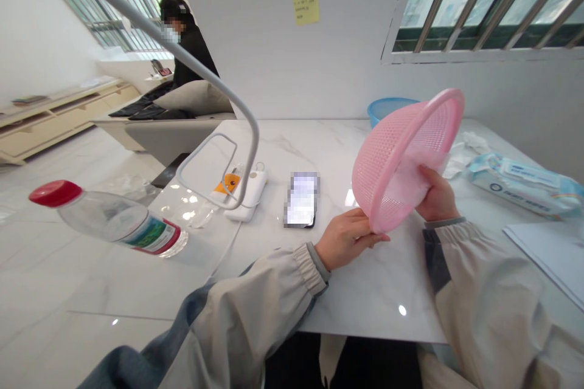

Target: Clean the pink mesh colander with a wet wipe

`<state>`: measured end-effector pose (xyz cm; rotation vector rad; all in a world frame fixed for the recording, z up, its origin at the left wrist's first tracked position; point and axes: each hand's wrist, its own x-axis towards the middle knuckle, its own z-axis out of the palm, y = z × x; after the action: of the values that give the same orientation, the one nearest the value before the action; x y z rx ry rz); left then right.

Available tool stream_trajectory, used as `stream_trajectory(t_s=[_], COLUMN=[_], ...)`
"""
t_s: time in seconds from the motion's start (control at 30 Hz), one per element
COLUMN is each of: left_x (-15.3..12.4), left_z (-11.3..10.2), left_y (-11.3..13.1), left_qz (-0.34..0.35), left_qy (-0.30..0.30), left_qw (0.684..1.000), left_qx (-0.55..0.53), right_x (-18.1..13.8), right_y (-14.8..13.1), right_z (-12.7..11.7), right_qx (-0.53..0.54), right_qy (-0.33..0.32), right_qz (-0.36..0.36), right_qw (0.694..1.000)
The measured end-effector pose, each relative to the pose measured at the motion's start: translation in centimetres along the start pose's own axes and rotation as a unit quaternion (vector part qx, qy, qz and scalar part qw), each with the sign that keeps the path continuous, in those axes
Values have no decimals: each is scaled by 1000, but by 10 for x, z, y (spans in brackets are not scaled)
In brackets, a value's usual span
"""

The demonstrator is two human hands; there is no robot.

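Observation:
A pink plastic colander [381, 155] is held tilted on its side above the table, its open mouth facing right. My left hand [349, 238] is closed on the lower rim, with the thumb and fingers around the edge. Inside the bowl, my right hand [438, 196] presses a white wipe [408, 179] against the inner wall; part of the wipe and some fingertips are hidden. Behind the colander stands a blue basket [387, 108], partly covered by it.
A phone [301, 200] lies mid-table, with a white power bank [249, 197] left of it. A red-capped bottle [123, 222] is at the left. A wipes packet [524, 182], crumpled tissue [469, 146] and paper [547, 249] lie right. A grey metal tube [182, 55] crosses the left. Another person [194, 51] sits beyond.

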<state>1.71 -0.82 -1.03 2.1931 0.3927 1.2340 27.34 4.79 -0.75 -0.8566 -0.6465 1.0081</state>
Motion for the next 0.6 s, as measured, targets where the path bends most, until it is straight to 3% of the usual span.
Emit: stream_trajectory(t_s=[0.17, 0.43, 0.6], left_x=[2, -1, -2], left_z=[-1, 0, 0], left_y=[2, 0, -1], left_qz=[32, 14, -1], left_qy=[5, -3, 29], left_qw=[999, 1000, 1000], left_qx=[-28, 0, 7], right_x=[-5, -8, -6], right_y=[-5, -12, -12], right_z=[0, 0, -5], right_qx=[6, 16, 17], right_qy=[-25, -86, -78], right_qz=[28, 90, 111], right_qw=[999, 992, 991])
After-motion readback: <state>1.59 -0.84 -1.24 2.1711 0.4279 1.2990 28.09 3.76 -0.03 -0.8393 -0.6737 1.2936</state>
